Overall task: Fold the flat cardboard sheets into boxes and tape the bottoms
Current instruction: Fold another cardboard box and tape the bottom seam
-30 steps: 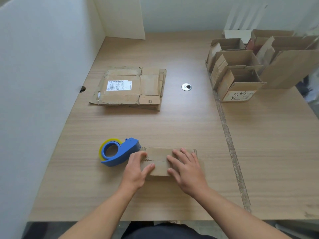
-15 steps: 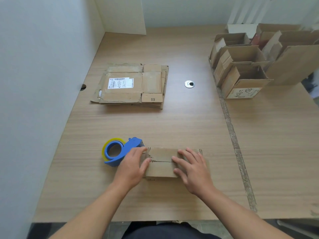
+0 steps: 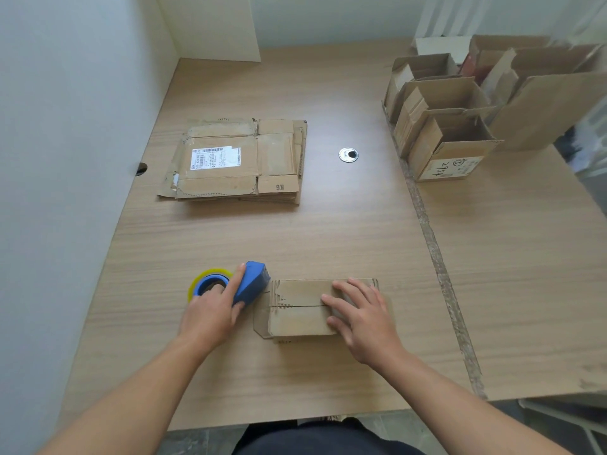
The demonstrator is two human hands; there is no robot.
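A small cardboard box (image 3: 300,308) stands bottom-up near the table's front edge, its two bottom flaps folded shut along a centre seam. My right hand (image 3: 359,315) lies flat on the box's right half, fingers spread, pressing the flaps down. Just left of the box sits a blue tape dispenser (image 3: 251,284) with a yellowish roll of tape (image 3: 205,279). My left hand (image 3: 213,310) is on the dispenser, its fingers laid over the blue body and the roll's hole. A stack of flat cardboard sheets (image 3: 236,162) lies farther back on the left.
Several folded open boxes (image 3: 450,126) crowd the table's back right corner. A round metal cable grommet (image 3: 348,155) sits mid-table. A taped seam (image 3: 437,257) runs front to back on the right. A white wall borders the left side.
My left hand left the box's left end and moved left onto the tape dispenser. My right hand stayed pressing on the box.
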